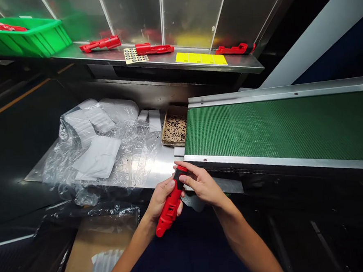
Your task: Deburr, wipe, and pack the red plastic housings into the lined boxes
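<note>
Red casing (165,219): we hold it slanted on our side of the conveyor (285,125), near its left end.
Left hand (161,195): our fingers wrap firmly underneath the body, the thumb on top, so the casing lies between them.
Right hand (203,186): our thumb rests on the black collar (179,175), index finger over the tip; the fingers are bent, closed on that end.
Cardboard tray (173,144): it sits against the conveyor's left end, on the worktop (163,166).

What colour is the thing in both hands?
The held piece is red, with black near one end; the head view shows it.
</note>
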`<state>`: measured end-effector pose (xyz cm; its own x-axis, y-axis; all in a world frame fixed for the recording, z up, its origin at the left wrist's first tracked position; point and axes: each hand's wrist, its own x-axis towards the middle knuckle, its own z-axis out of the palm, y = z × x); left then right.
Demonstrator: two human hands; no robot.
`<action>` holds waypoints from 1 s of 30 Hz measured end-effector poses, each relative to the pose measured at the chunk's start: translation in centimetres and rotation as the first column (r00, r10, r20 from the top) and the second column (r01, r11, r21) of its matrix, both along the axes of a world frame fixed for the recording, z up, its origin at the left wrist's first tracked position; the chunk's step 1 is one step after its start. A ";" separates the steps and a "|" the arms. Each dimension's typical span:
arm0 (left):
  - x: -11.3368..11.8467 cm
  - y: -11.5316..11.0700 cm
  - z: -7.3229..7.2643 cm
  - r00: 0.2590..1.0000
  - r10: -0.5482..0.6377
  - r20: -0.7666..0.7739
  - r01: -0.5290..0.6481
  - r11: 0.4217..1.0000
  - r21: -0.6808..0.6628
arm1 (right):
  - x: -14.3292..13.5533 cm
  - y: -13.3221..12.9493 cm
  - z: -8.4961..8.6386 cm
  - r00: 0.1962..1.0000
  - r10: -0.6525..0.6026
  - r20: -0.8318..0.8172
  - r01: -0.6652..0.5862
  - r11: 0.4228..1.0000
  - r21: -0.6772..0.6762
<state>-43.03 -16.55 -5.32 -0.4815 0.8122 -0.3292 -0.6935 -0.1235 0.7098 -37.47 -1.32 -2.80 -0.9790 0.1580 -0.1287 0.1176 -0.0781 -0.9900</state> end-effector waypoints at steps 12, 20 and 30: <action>0.3 0.4 0.3 0.996 -0.084 -0.008 0.082 0.989 -0.122 | 0.2 2.0 0.2 0.999 0.005 0.049 -0.012 0.988 0.154; -0.2 0.5 1.4 0.995 -0.031 -0.095 0.011 0.978 -0.208 | -0.7 0.6 0.4 0.990 -0.133 0.056 0.108 0.941 0.321; -1.1 0.4 0.7 0.996 -0.050 0.080 0.060 0.990 -0.128 | -1.2 1.8 -2.1 0.998 -0.019 0.066 0.026 0.994 -0.107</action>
<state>-44.15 -16.11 -4.57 -0.4069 0.7847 -0.4677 -0.7493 0.0061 0.6622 -38.64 0.43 -4.90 -0.9644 0.1619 -0.2089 0.1779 -0.1871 -0.9661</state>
